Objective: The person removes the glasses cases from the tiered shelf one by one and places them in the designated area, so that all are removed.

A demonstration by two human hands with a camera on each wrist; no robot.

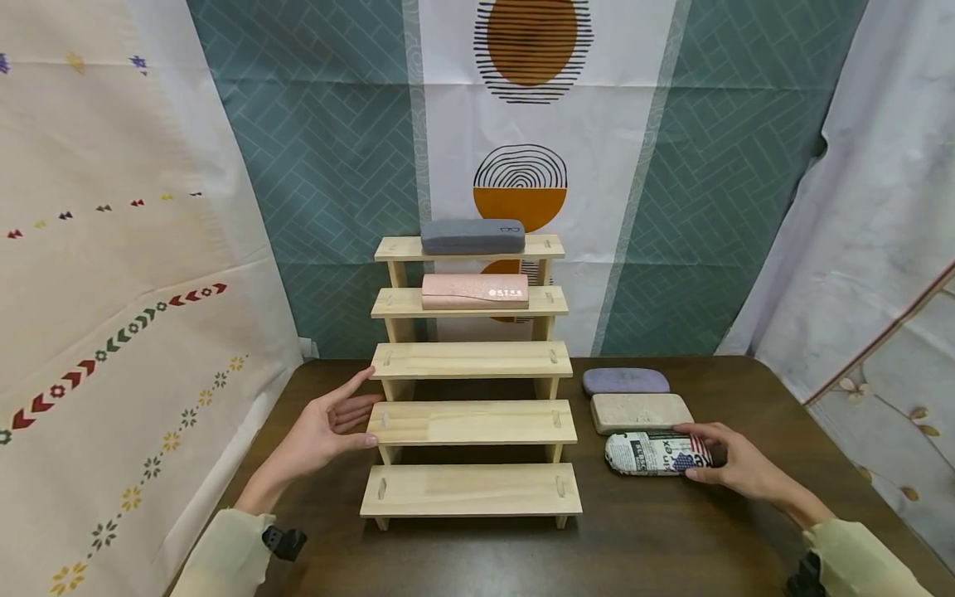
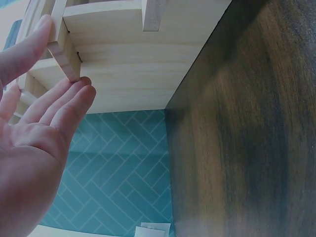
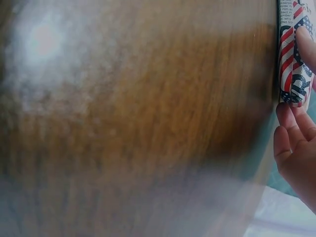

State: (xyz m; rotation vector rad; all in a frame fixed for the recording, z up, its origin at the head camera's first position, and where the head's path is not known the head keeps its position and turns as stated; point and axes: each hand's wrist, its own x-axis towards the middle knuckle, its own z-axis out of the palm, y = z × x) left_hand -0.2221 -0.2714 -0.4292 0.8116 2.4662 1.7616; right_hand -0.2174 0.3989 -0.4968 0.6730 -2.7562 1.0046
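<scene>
Nearest item: a pale left sleeve [image 1: 224, 555], in front and to the left of the wooden rack [image 1: 470, 491]; the matching right sleeve [image 1: 858, 555] is well off to the rack's right, and the dark brown table [image 1: 642, 555] extends in front of and beside the rack. Right hand [image 1: 742, 468], right of the rack: grasping the right end of the newsprint case [image 1: 649, 454], thumb on the near side, fingers at the far side and end. That case lies right of the rack, apart from it, its length roughly parallel to the shelves. Hold judged workable but end-loaded; a grip nearer the middle should keep the other end from dipping, and the forefinger, close to the beige case [image 1: 642, 412], needs clearance so as not to drag it. Left hand [image 1: 324, 435]: released, fingers extended, touching shelf ends at the rack's left side; light contact is advised, steadying without pushing. Beige case: right of the rack, just behind the newsprint one; purple case [image 1: 625, 381] behind that. Pink case [image 1: 475, 292] on the rack's second-highest shelf, grey-blue case [image 1: 472, 239] on its top shelf; patterned backdrop [image 1: 343, 166] behind the rack
</scene>
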